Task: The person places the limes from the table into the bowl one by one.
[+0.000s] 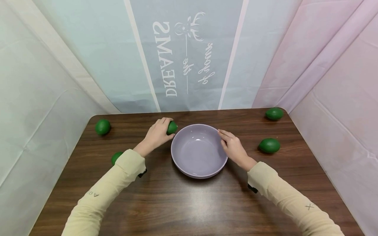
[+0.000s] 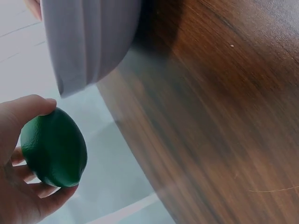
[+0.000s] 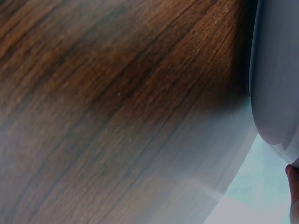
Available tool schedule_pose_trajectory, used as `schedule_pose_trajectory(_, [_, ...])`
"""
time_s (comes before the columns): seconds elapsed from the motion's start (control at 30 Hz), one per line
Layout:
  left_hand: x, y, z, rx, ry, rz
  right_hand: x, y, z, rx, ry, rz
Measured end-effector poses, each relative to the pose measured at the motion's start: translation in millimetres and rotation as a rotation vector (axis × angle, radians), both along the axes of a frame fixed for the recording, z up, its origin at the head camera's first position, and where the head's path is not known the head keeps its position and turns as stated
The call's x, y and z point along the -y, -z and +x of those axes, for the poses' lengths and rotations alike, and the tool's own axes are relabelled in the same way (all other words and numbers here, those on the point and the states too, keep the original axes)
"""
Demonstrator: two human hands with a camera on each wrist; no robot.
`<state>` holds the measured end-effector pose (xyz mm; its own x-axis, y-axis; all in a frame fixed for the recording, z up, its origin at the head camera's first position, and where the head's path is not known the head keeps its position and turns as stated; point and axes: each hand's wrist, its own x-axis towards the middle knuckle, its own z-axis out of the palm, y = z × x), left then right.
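In the head view, a pale purple bowl (image 1: 198,159) stands near the middle of the table, its inside bare. My left hand (image 1: 157,132) holds a green lime (image 1: 171,127) just off the bowl's left rim. The left wrist view shows the thumb on one side of that lime (image 2: 55,148) and fingers round the other. At the bowl's right rim, my right hand (image 1: 234,149) grips the edge with its fingertips. Only a bit of this hand (image 3: 293,191) appears in the right wrist view, against the bowl's side (image 3: 278,70).
One lime (image 1: 102,127) lies at the far left, and another lime (image 1: 116,158) is partly behind the left sleeve. On the right are a lime (image 1: 269,145) and a farther lime (image 1: 274,113) by the back corner. Cloth walls surround the brown wooden table (image 1: 195,209).
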<state>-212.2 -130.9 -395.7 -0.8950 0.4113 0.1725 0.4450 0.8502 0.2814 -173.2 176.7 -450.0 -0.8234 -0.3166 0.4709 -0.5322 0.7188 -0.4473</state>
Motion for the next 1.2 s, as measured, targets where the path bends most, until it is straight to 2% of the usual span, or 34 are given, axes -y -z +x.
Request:
schedule_pose_trajectory(0.47, [-9.5, -7.2, 7.9, -0.038, 0.056, 0.003, -1.1, 0.8, 0.9, 0.002, 0.015, -0.007])
schedule_pose_trajectory(0.83, [-18.4, -6.5, 12.8, -0.032, 0.073, 0.012, -0.2, 1.2, 0.5, 0.000, 0.014, -0.012])
schedule_pose_trajectory(1.2, [-25.9, -5.9, 16.4, -0.075, 0.106, 0.027, 0.2, 1.0, 1.2, 0.010, 0.014, -0.013])
